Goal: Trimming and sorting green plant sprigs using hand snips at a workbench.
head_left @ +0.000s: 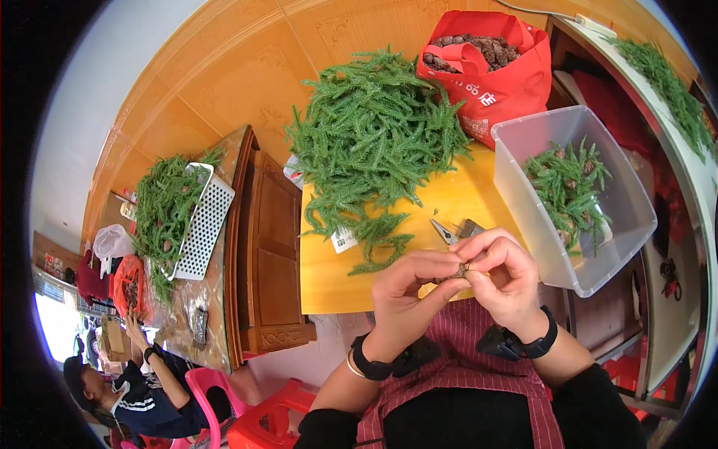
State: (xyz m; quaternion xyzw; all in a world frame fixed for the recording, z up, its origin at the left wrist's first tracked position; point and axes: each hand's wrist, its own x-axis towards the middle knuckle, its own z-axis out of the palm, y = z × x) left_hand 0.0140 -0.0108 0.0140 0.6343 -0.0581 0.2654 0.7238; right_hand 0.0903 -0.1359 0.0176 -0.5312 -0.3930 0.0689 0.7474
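In front of my chest, both hands meet over the near edge of the yellow table (329, 288). Thumb and fingertips of my left hand (415, 288) pinch a small brown pine cone (463, 272), mostly covered by the fingers. My right hand (501, 277) grips the same cone from the other side, its fingers closed. Just beyond the hands lie pliers (444, 232) with their jaws pointing away, partly hidden. A large heap of green artificial pine sprigs (374, 127) covers the table's far left, with some loose sprigs (378, 232) nearer me.
A red bag (486, 97) full of pine cones stands at the back. To the right, a clear plastic bin (628, 217) holds sprigs with cones attached. On the left, a white perforated basket (202, 224) tilts beside more greenery on another table, where a co-worker (142, 389) sits.
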